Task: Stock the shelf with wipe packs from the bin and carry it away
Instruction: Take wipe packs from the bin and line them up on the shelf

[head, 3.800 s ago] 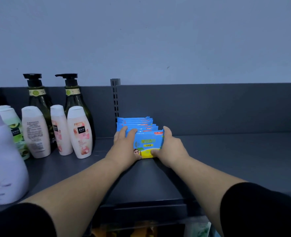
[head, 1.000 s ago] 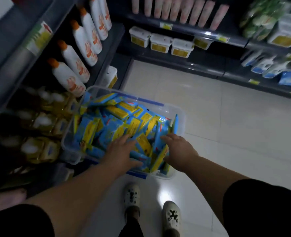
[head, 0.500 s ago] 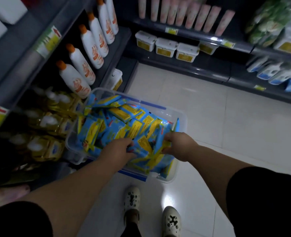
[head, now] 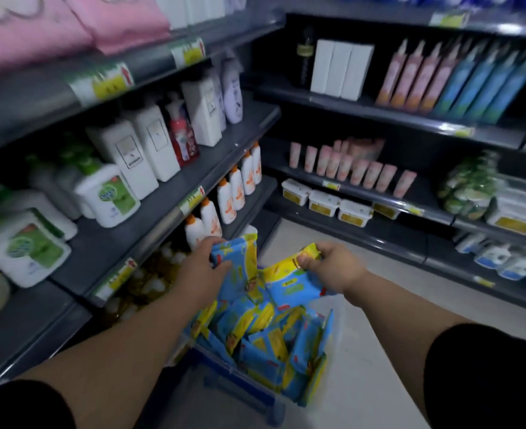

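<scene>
At frame center the left hand (head: 200, 275) has its fingers (head: 222, 267) clamped on an upright blue-yellow wipe pack (head: 240, 258), while the right hand (head: 337, 267) pinches a 2nd pack (head: 292, 284) by its yellow top edge w/ thumb & fingers (head: 307, 261). Both packs are held just above the bin (head: 240, 376) at bottom center, which is stuffed w/ more wipe packs (head: 264, 339). The bin is beside the grey shelf (head: 162, 201) at left, which carries white soap bottles (head: 110, 196).
</scene>
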`<state>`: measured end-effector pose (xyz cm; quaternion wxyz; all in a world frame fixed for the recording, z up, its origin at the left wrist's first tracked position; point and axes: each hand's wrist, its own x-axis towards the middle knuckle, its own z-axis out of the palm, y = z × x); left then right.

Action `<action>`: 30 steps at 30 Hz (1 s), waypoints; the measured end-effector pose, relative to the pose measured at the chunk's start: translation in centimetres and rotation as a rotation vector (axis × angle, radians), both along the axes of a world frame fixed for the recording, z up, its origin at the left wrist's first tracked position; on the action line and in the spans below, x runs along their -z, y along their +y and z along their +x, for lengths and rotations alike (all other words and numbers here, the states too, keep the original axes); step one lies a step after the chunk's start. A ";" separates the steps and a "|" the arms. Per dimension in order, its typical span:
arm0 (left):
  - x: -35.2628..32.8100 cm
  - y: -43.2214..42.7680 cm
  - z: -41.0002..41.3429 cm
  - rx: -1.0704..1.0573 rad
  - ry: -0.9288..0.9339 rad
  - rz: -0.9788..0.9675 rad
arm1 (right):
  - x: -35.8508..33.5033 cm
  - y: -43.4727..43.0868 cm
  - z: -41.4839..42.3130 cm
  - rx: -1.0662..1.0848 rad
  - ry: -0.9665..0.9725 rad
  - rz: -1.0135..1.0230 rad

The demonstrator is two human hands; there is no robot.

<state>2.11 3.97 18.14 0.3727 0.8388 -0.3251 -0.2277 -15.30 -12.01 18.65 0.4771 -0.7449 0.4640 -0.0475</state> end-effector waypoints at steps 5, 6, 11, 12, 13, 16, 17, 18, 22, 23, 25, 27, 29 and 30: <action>-4.4 4.2 -1.5 -0.188 -0.009 -0.116 | -4.8 2.2 -0.5 -0.005 -0.221 0.169; -5.1 5.3 -2.1 -0.229 -0.015 -0.145 | -5.5 2.9 -0.6 0.001 -0.258 0.213; -8.4 11.8 -5.0 -0.448 -0.015 -0.244 | -8.6 7.8 -0.7 -0.019 -0.417 0.466; -9.0 13.2 -5.4 -0.476 -0.029 -0.253 | -9.2 8.9 -0.5 -0.026 -0.426 0.509; -9.8 14.6 -5.9 -0.500 -0.038 -0.261 | -9.9 10.0 -0.3 -0.040 -0.439 0.552; -12.1 19.1 -6.6 -0.545 -0.104 -0.294 | -11.7 13.4 0.4 -0.126 -0.424 0.649; -12.9 20.7 -6.8 -0.562 -0.133 -0.290 | -12.3 14.7 0.6 -0.174 -0.411 0.657; -13.8 22.3 -7.1 -0.576 -0.162 -0.296 | -12.9 16.0 0.7 -0.226 -0.402 0.653; -17.2 28.3 -8.8 -0.647 -0.247 -0.345 | -15.6 21.0 0.6 -0.451 -0.394 0.595; -17.9 29.9 -9.3 -0.662 -0.263 -0.345 | -16.3 22.3 0.5 -0.508 -0.386 0.549; -19.0 33.1 -10.2 -0.695 -0.285 -0.338 | -17.8 25.0 0.2 -0.631 -0.363 0.411; -20.0 36.6 -11.5 -0.714 -0.307 -0.343 | -19.3 28.3 -0.1 -0.746 -0.363 0.270; -21.0 40.4 -13.1 -0.729 -0.325 -0.347 | -20.7 32.3 -0.5 -0.851 -0.395 0.152; -21.4 42.4 -14.0 -0.738 -0.337 -0.336 | -21.3 34.6 -0.6 -0.904 -0.416 0.088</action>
